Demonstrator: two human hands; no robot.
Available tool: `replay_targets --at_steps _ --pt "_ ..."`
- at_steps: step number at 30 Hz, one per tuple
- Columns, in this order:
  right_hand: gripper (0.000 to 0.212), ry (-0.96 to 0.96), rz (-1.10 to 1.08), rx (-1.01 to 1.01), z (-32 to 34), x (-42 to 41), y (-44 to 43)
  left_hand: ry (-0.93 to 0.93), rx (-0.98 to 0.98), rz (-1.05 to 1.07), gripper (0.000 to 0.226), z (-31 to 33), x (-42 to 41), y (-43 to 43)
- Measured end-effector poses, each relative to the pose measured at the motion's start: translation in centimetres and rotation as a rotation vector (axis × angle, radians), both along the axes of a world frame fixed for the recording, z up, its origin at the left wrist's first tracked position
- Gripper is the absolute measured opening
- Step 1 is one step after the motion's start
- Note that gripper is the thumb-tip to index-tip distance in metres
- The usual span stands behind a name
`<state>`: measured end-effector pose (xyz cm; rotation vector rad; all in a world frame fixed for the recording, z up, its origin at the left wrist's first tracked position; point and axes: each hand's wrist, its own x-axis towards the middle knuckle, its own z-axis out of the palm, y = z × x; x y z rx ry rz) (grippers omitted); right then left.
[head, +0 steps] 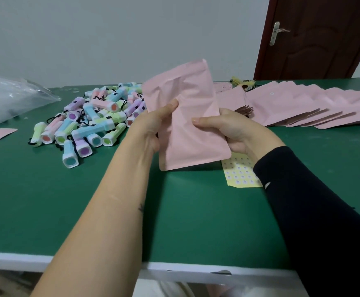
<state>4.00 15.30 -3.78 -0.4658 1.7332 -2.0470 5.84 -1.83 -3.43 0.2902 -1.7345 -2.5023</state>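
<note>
While looking down from the head view, sees one pink bag [187, 116] held up over the middle of the green table [196, 221], nearly upright and tipped a bit to the left. Grips the bag's left edge with the left hand [153, 127], thumb on the front, other fingers curled behind. Pinches the right edge with the right hand [228, 129], thumb flat on the front, fingers tucked behind. Looks puffy and wrinkled. Toward the far left of the table, a heap of little pastel flashlights [93, 121]. Along the far right edge, a fanned row of more pink bags [303, 106]. Just under the right hand, a yellow sticker sheet [239, 174] lying flat. At the left edge, a clear plastic bag [10, 97].
</note>
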Motion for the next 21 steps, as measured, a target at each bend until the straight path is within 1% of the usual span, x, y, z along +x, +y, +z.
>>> replay_targets --at_steps 2,4,5,6,7,8,9,10,11,13,15,17,18,19,21 --pt "0.020 -0.026 -0.001 0.000 0.0 0.0 0.0 -0.002 0.002 0.015 0.035 -0.1 -0.1 0.0" --pt "0.015 -0.038 -0.052 0.027 0.0 0.0 -0.2 0.037 -0.015 0.062 0.043 -0.4 -0.1 0.3" --pt "0.012 -0.030 -0.112 0.020 0.0 0.0 -0.4 0.066 -0.090 0.122 0.050 -0.5 -0.1 0.4" --pt "0.008 -0.014 -0.198 -0.020 0.1 -0.1 -0.7 0.100 -0.217 0.207 0.059 -0.6 -0.1 0.5" --pt "0.008 0.012 -0.304 -0.084 0.2 -0.3 -0.9 0.151 -0.350 0.290 0.065 -0.5 0.0 0.7" --pt "0.010 0.047 -0.406 -0.148 0.3 -0.5 -1.0 0.223 -0.443 0.326 0.067 -0.3 0.2 1.0" --pt "0.013 0.082 -0.477 -0.197 0.6 -0.7 -1.1 0.294 -0.484 0.294 0.067 -0.1 0.4 1.3" --pt "0.017 0.104 -0.493 -0.232 0.8 -0.7 -1.4 0.340 -0.477 0.204 0.069 0.0 0.5 1.7" --pt "0.020 0.118 -0.450 -0.255 1.0 -0.5 -1.7 0.350 -0.438 0.086 0.071 0.0 0.6 2.2" --pt "0.027 0.128 -0.257 -0.244 1.3 0.3 -2.5 0.331 -0.336 -0.134 0.068 0.1 0.7 2.8" --pt "0.038 0.127 -0.098 -0.196 1.4 0.8 -2.6 0.313 -0.252 -0.208 0.058 0.1 0.7 2.7" --pt "0.034 0.128 -0.030 -0.170 1.3 0.7 -2.1 0.285 -0.112 -0.194 0.048 0.2 0.6 2.1" --pt "0.029 0.136 -0.057 -0.158 1.3 0.5 -1.8 0.265 -0.024 -0.186 0.039 0.3 0.6 1.8" --pt "0.027 0.159 -0.135 -0.120 1.2 0.2 -1.5 0.240 0.065 -0.169 0.033 0.4 0.6 1.3" --pt "0.037 0.242 -0.357 0.058 0.9 -0.3 -0.7 0.206 0.207 -0.155 0.026 0.4 0.5 0.4"
